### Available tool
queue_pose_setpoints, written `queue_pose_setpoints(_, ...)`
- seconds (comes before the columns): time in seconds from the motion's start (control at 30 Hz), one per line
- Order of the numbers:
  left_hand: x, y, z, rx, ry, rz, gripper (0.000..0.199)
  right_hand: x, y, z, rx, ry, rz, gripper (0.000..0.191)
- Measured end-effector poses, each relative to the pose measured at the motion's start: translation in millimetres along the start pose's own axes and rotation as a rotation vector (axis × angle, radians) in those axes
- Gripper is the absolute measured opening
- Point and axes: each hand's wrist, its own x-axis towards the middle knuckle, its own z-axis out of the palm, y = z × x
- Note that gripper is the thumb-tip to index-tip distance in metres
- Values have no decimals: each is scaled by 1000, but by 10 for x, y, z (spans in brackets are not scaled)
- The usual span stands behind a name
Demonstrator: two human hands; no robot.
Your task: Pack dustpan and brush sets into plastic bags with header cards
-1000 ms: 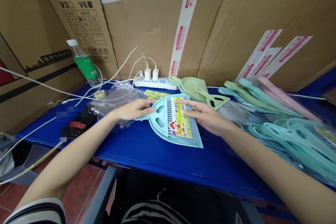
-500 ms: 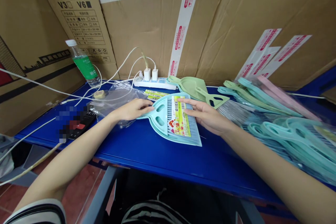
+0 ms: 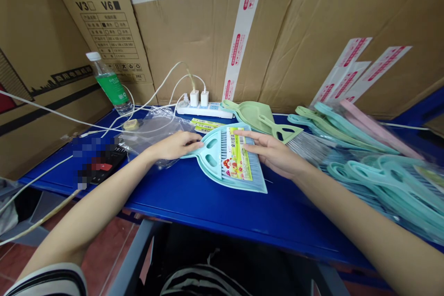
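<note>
Dustpan (image 3: 217,173) lies handle toward 9 o'clock, left hand (image 3: 175,145) nearer that handle, right hand (image 3: 274,153) over its brush (image 3: 248,180), both grips spread.

Blue worktop (image 3: 208,215): one upright plastic water bottle (image 3: 110,84), green label, at back-left corner; one white power strip (image 3: 204,110) along back edge, two white chargers (image 3: 200,98) plugged in; one phone (image 3: 113,162), partly pixelated, near left edge; taped cardboard cartons (image 3: 194,46) behind.
</note>
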Motion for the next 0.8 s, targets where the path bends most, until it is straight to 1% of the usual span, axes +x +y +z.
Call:
queue_pose_setpoints(0.17, 2, -5, 5, 11, -12, 4, 33, 20, 27, -14, 54, 20, 16, 46)
queue_pose_setpoints(0.33, -5, -6, 19, 27, -12, -5, 33, 36, 63, -49, 102, -23, 0, 42)
queue_pose_setpoints(0.53, -7, -2, 23, 28, -16, -1, 33, 54, 96, -74, 103, -60, -32, 38)
queue_pose_setpoints(0.8, -9, -2, 26, 35, -29, -20, 35, 54, 75, -63, 99, -57, -24, 34)
